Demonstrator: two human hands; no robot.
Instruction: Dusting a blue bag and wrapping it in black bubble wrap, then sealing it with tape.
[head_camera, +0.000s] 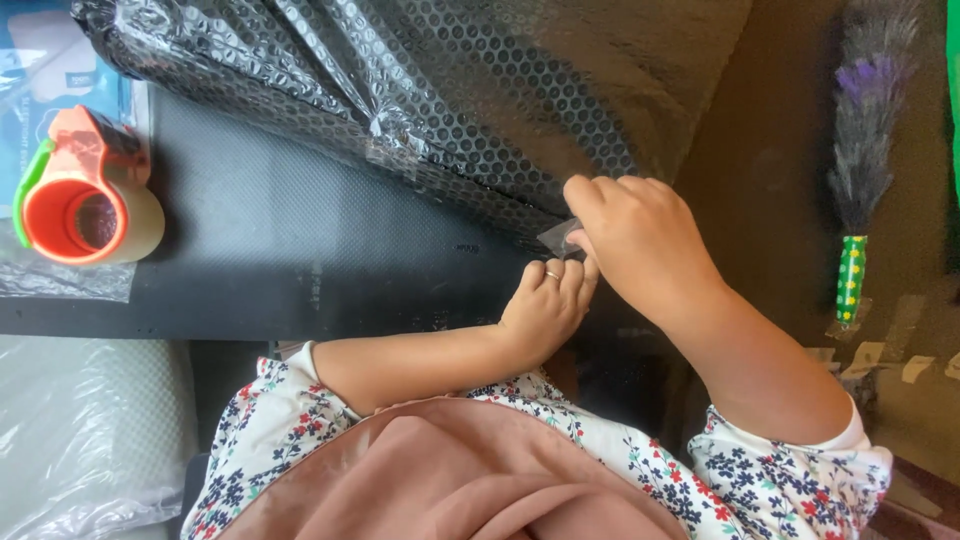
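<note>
A black object wrapped in clear bubble wrap (420, 90) lies across the top of a black mat (280, 250). My right hand (640, 240) pinches a small piece of clear tape (557, 237) at the near edge of the wrap. Just below it, my left hand (545, 310), with a ring on one finger, has its fingers curled up toward the same spot. Its fingertips are tucked under the right hand, so what they hold is hidden.
An orange tape dispenser (85, 190) with a green tab and a clear roll stands at the mat's left end. A sheet of bubble wrap (85, 430) lies at the lower left. A purple feather duster (865, 150) with a green handle lies at the right, with tape strips (880, 355) stuck nearby.
</note>
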